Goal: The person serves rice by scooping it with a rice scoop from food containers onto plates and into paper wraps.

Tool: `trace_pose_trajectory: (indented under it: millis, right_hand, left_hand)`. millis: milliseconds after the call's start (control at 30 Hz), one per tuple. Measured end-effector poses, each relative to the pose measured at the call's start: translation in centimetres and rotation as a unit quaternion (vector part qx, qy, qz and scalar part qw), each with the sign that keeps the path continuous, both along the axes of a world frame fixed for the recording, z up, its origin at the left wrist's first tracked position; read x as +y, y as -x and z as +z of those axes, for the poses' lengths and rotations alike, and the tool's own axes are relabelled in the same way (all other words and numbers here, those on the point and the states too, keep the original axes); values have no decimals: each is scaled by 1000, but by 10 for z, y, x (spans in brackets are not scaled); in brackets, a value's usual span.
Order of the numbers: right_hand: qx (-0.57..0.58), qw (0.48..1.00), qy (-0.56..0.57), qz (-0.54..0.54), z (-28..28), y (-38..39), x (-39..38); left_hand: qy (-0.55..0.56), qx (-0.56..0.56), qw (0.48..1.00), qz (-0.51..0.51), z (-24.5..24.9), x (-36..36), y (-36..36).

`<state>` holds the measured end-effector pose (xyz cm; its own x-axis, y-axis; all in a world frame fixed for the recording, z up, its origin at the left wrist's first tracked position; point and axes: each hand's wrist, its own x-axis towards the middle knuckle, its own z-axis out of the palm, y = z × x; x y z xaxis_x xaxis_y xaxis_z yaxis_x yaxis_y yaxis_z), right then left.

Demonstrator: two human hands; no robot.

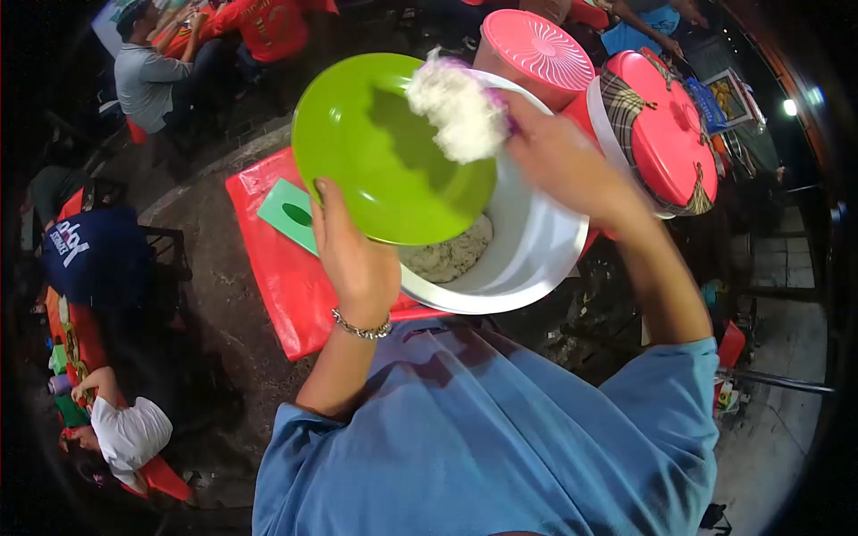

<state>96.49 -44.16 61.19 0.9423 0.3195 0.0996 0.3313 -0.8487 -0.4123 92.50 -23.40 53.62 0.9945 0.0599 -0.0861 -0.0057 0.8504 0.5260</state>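
Observation:
A round green plate (357, 134) is held at its near edge by my left hand (353, 259), thumb on the rim. White rice (456, 107) sits on a purple-edged scoop over the plate's right side, and my right hand (545, 147) is wrapped round the scoop's mostly hidden handle. Below the plate stands a large white tub (541, 259) with rice (460, 255) at its bottom. The plate covers part of the tub. A shadow of the scoop falls on the plate.
Under the tub is a red-covered table (277, 286) with a green tissue box (284, 214). Beyond are a pink lidded container (536, 54) and a cloth-wrapped tub with a pink lid (666, 116). Several people sit at the left and far side, one in a white shirt (132, 433).

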Motion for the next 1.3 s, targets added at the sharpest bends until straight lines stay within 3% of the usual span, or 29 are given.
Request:
trace_pose_trajectory:
  millis: [33,100,233,300,333,433,500,567,767,833,900,1033,1100,1200,1233,1300]
  right_hand:
    - [-144,987,69,19,-17,10,16]
    - [-6,975,221,-24,-16,36,57]
    - [-55,985,151,56,-22,42,58]
    - [1,996,76,54,-3,33,39]
    - [-30,998,5,49,4,33,28]
    - [-31,997,68,16,19,37,13]
    - [-21,989,135,57,-5,46,14]
    - [-81,975,178,102,-14,53,13]
    - [-19,975,167,142,1,39,-9]
    - [-38,991,70,105,15,30,-22]
    - [-87,976,150,135,22,28,-25]
    - [-69,970,185,140,6,29,-21]
    - [-49,973,160,157,13,23,-28]
    - [-73,994,-72,24,11,4,-43]
    - [-32,993,-106,-46,12,-1,-46]
    - [-14,994,103,16,-25,-20,-63]
  left_hand:
    - [-1,-2,1000,5,3,-4,0]
    - [-14,22,1000,3,9,-15,0]
    - [1,24,1000,-5,-1,-16,-14]
    - [11,35,999,13,-4,-16,-15]
    - [22,22,999,7,-8,-16,-13]
    - [38,9,999,15,-7,-22,-15]
    - [65,26,997,16,0,-26,-15]
    - [55,14,998,12,-1,-29,-15]
    - [51,37,998,-8,-6,-28,-13]
    - [58,44,997,-13,-4,-27,-15]
    - [83,18,996,-26,-6,-21,-16]
    - [42,8,999,21,-4,-20,-21]
    - [49,9,998,29,0,-20,-22]
    - [64,-7,993,103,0,-11,-22]
    - [61,5,993,97,-2,-10,-22]
    - [28,6,988,152,-8,-10,-23]
